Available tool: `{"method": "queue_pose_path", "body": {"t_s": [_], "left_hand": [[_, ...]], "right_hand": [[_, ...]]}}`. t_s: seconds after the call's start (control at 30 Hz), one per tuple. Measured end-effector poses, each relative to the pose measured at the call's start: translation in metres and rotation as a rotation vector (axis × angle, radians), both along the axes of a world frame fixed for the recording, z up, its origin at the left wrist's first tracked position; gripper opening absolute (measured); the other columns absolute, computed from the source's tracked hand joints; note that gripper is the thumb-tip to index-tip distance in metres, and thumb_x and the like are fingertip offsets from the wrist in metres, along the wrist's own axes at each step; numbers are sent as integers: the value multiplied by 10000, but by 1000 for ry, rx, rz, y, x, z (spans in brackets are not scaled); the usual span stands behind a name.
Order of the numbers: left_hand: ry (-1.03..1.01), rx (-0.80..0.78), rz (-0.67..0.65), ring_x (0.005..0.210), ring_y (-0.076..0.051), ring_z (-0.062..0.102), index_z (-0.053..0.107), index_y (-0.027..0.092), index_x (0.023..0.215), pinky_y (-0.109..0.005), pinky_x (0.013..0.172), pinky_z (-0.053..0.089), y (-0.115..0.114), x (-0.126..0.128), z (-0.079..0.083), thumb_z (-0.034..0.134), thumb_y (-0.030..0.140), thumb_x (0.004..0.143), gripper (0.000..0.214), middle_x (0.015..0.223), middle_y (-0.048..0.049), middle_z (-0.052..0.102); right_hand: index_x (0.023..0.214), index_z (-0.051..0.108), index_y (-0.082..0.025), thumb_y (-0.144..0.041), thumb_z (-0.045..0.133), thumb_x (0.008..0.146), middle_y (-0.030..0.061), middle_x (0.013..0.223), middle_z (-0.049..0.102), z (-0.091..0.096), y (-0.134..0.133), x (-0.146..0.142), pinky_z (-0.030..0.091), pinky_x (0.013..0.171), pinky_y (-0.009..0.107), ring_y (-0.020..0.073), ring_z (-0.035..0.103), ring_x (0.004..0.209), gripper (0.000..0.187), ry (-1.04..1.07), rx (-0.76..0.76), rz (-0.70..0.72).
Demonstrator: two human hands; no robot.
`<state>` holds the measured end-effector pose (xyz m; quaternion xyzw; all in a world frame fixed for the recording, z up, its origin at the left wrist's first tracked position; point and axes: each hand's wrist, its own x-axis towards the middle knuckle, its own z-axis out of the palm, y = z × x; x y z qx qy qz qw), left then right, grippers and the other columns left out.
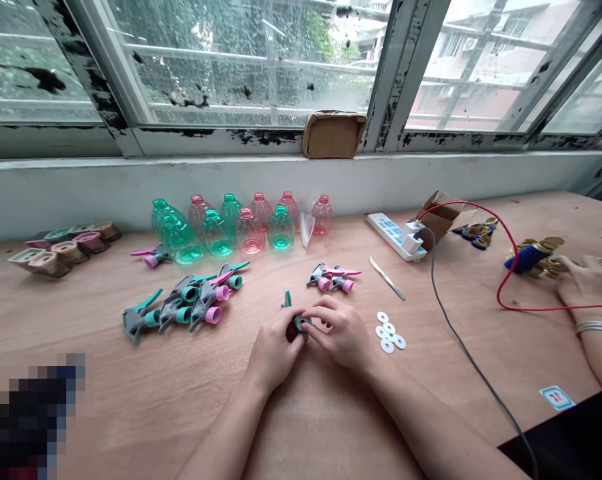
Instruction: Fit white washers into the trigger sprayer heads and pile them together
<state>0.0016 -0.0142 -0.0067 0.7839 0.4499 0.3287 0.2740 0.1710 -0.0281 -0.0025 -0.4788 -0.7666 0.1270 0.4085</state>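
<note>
My left hand [273,350] is closed around a small trigger sprayer head [297,322] with a teal nozzle and a teal collar. My right hand [338,333] pinches the same collar between its fingertips, and my fingers hide most of the sprayer. Above my hands, a pair of grey sprayer heads with pink collars [328,277] lies on the wooden table [321,407]. To the left lies a heap of grey sprayer heads with teal and pink parts [185,307]. Several white flat washers [388,333] sit right of my right hand, and steel tweezers [387,279] lie beyond them.
Teal and pink plastic bottles [241,227] stand along the wall, with stacked small pink and tan pieces [63,248] to their left. A power strip [395,235] trails red and grey cables. At right, a co-worker's hand [588,287] works beside gold-coloured parts [535,260].
</note>
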Motion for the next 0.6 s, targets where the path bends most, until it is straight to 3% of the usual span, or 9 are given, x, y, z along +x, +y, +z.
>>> {"method": "queue_pose_path", "body": {"t_s": [0.13,0.23,0.33,0.47,0.6], "left_hand": [[-58,-34,26,768,-151,626,492,276,1256,-264,737,498,0,0,-2,577,81,752,547,1008,6,679],[-57,-53,17,710,-140,598,409,286,1327,-251,690,489,0,0,-5,573,77,750,635,901,23,648],[-96,23,22,691,-129,558,386,270,1329,-245,659,483,0,0,-9,566,146,807,566,902,6,584],[-174,151,117,706,-114,485,352,275,1321,-243,646,475,-1,-1,-11,572,218,845,527,1091,-40,501],[-169,128,120,726,-116,467,344,282,1322,-251,670,470,1,-1,-9,562,207,850,525,1092,-31,473]], "right_hand": [[1165,638,-280,-271,713,786,17,1007,662,5,-1,0,494,668,249,141,617,741,387,-17,-61,47],[1200,624,-297,-238,685,805,18,1049,661,5,1,1,513,734,260,158,641,832,404,-55,-68,94],[1181,637,-259,-194,645,819,39,1056,661,2,8,4,521,808,283,173,646,899,368,-13,-28,94],[1010,686,-194,-266,659,808,76,989,688,2,30,14,539,777,313,202,662,877,217,288,-60,-24],[961,667,-146,-437,677,774,82,810,725,4,57,28,547,658,316,204,683,690,346,607,-220,-82]]}}
